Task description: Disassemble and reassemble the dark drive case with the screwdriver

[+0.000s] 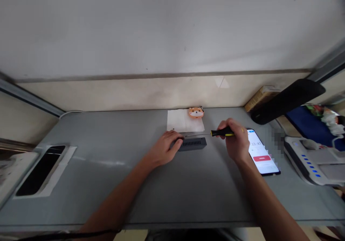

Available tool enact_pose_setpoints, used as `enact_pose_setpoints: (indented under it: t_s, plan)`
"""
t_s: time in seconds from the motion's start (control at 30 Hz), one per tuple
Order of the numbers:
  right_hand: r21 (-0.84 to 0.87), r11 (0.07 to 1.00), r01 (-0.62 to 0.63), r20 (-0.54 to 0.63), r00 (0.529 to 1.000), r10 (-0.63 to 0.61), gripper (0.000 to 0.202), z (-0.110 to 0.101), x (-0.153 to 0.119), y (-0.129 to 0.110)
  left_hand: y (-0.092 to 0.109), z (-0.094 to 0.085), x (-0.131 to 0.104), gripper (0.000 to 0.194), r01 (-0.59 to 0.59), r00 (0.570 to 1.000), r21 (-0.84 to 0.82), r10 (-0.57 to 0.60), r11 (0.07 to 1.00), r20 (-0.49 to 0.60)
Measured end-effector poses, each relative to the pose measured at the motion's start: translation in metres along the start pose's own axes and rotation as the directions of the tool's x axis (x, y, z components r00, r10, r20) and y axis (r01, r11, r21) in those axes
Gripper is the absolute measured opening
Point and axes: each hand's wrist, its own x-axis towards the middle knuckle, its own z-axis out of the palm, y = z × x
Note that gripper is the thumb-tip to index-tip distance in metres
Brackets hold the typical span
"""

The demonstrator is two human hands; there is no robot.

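A dark box with a row of vent slots (192, 144) lies on the grey desk in front of me. My left hand (168, 145) grips its left end between thumb and fingers. In my right hand (235, 138) is a screwdriver (222, 132) with a black and yellow handle, held level. Its thin shaft points left along the top of the box, and the tip is close to my left fingers. Whether the tip touches a screw is too small to tell. Behind the box lies a white paper sheet (182, 120) with a small dark speck on it.
An orange dog-face case (196, 112) sits at the paper's back corner. A lit phone (262, 151) lies beside my right wrist. Further right are a black cylinder (288, 100) and a white power strip (315, 162). On the left, a dark phone (40, 171) rests on paper.
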Motion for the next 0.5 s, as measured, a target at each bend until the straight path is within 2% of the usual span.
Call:
enact_pose_setpoints:
  t_s: [0.13, 0.23, 0.43, 0.5]
  plan:
    - [-0.014, 1.0, -0.015, 0.02, 1.0, 0.015, 0.035, 0.002, -0.001, 0.005, 0.0, -0.005, -0.001, 0.027, -0.048, 0.987, -0.019, 0.045, 0.999, -0.155]
    - [0.004, 0.999, -0.032, 0.023, 0.999, 0.032, 0.035, 0.006, -0.001, 0.006, 0.002, -0.007, 0.0, 0.016, -0.143, 0.96, 0.066, 0.154, 0.988, -0.234]
    - [0.001, 0.998, -0.068, 0.063, 0.996, 0.067, 0.037, 0.012, -0.004, 0.004, 0.005, -0.003, 0.0, 0.022, -0.284, 0.834, 0.249, 0.367, 0.926, -0.413]
    - [0.007, 0.998, -0.068, 0.062, 0.996, 0.067, 0.037, 0.012, -0.004, 0.005, 0.005, -0.002, 0.0, 0.024, -0.301, 0.814, 0.275, 0.396, 0.913, -0.424]
